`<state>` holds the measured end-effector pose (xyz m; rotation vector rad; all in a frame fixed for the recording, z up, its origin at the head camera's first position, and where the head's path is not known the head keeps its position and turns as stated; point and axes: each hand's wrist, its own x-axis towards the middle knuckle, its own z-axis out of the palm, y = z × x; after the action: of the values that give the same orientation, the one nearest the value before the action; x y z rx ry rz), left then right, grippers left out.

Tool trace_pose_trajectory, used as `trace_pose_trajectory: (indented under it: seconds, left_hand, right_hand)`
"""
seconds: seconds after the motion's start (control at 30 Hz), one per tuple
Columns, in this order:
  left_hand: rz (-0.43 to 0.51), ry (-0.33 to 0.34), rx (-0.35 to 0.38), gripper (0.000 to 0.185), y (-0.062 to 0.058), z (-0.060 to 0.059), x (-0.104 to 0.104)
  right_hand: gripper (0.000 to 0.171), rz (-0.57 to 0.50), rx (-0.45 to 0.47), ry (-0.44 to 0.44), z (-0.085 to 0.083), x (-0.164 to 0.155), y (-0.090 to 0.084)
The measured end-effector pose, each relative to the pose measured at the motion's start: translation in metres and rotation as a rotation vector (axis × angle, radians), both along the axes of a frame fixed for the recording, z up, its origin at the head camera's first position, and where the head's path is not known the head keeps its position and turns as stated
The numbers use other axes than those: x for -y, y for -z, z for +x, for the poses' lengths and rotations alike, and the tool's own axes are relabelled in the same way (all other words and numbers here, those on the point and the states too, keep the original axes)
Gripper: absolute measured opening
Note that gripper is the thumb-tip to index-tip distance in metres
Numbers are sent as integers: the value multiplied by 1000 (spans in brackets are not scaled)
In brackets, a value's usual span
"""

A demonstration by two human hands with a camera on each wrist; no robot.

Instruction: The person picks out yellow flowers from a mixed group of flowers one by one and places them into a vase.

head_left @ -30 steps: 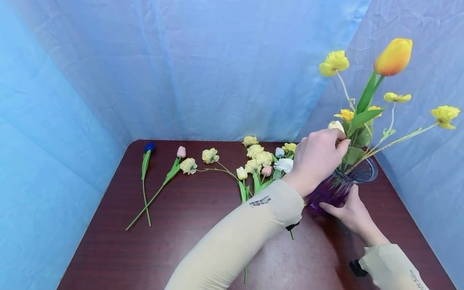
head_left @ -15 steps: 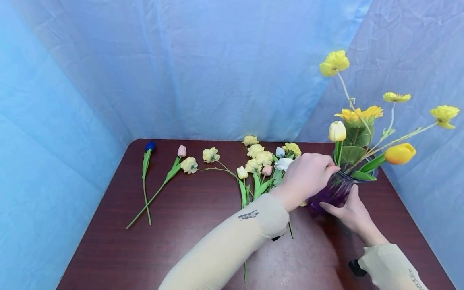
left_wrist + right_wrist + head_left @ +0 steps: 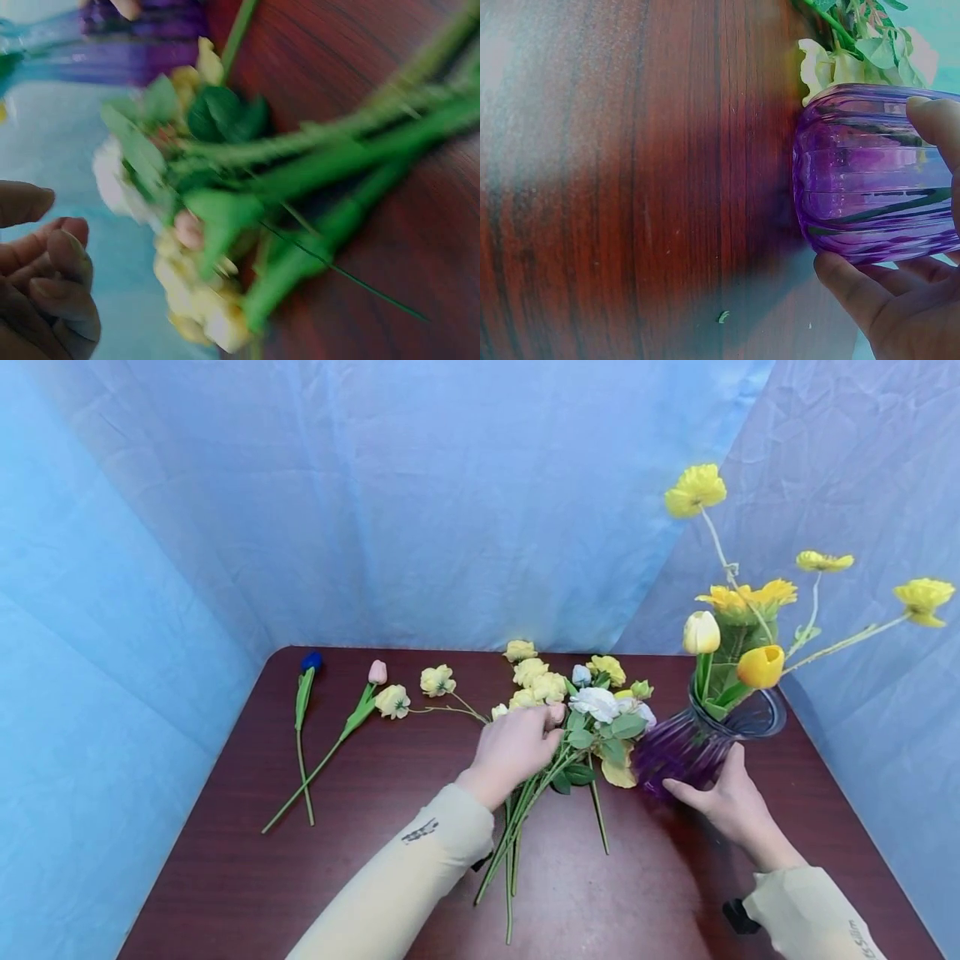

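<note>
A purple glass vase [image 3: 678, 747] stands at the table's right side. My right hand [image 3: 738, 806] grips its lower body, thumb on one side and fingers on the other, as the right wrist view of the vase [image 3: 870, 172] shows. In the vase stand a cream tulip [image 3: 701, 633], a yellow-orange tulip [image 3: 761, 667], sunflower-like blooms [image 3: 726, 599] and thin-stemmed yellow flowers [image 3: 696, 491]. My left hand [image 3: 517, 747] hovers over the loose flower pile, overlapping some stems. In the left wrist view its fingers [image 3: 67, 255] are loosely bent, the thumb apart from them, nothing between.
The pile holds a white rose [image 3: 596, 703], pale yellow roses [image 3: 531, 673] and several green stems [image 3: 517, 827]. Farther left on the dark wooden table [image 3: 225, 877] lie a pink tulip [image 3: 377, 673] and a blue tulip [image 3: 311, 662]. Blue curtains [image 3: 450, 502] surround the table.
The yellow-orange tulip has gone down into the vase and now leans forward. My left hand has let go of it and moved left to the flower pile. The right hand stays on the vase.
</note>
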<state>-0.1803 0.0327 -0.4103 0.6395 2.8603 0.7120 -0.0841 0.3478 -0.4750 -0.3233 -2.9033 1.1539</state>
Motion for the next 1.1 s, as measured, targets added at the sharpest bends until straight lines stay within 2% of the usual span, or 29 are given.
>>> trace_pose_trajectory:
  seconds: [0.07, 0.13, 0.27, 0.4, 0.5, 0.63, 0.73, 0.87, 1.1]
  left_hand:
    - [-49, -31, 50, 34, 8, -3, 11]
    - [-113, -56, 110, 35, 14, -5, 20]
    - [-215, -83, 225, 43, 23, -2, 34]
    - [-237, -80, 326, 47, 33, 3, 41]
    - [-223, -78, 373, 47, 40, 6, 44]
    - [-216, -107, 373, 48, 47, 8, 47]
    - [-195, -102, 376, 46, 51, 8, 50]
    - [-104, -62, 400, 49, 55, 8, 55]
    - [22, 54, 320, 49, 48, 5, 65]
  right_hand:
    - [105, 1, 10, -2, 0, 0, 0]
    - [105, 2, 17, -2, 0, -1, 0]
    - [103, 5, 13, 1, 1, 0, 0]
    - [102, 6, 5, 1, 1, 0, 1]
    - [102, -3, 12, 0, 1, 0, 0]
    - [103, -10, 12, 3, 1, -1, 1]
    - [103, -8, 1, 5, 1, -1, 1]
    - [102, -2, -11, 7, 1, -1, 0]
    - [104, -8, 7, -1, 1, -1, -1]
